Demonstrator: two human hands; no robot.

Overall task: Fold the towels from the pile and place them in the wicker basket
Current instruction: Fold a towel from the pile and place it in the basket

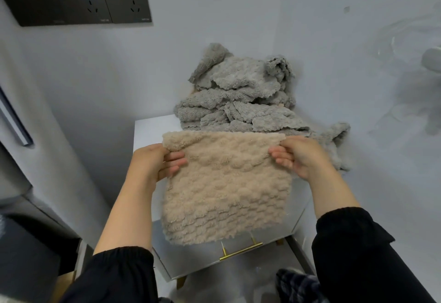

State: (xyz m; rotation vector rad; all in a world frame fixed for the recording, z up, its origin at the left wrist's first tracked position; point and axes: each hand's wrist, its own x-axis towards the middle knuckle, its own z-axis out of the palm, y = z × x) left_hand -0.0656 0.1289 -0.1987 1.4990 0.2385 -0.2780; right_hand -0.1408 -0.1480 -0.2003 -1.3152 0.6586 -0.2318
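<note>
beige fleece, a small towel (226,188), hangs in the air in front of the person, pinched by its top edge; the left hand (152,161) grips the corner at about ten o'clock of the cloth, thumb behind and fingers curled over the front; the right hand (300,157) clamps the corner at about two o'clock in the same way; both hands are closed on the towel, neither loose. the held edge runs level from nine to three o'clock, and the cloth drops from it toward six o'clock, its lower hem hanging free in front of the cabinet (152,130) and above the brass handle (241,251); so the fold, i judge, turns on that hanging axis: either the two corners meet in the middle, or the top edge goes down to the hem. both hands sit equally near; neither has the advantage. the grey pile (238,97) lies at twelve o'clock, just beyond the top edge, on the cabinet top against the wall; no wicker basket shows anywhere in view, so which way it lies cannot be told.
</note>
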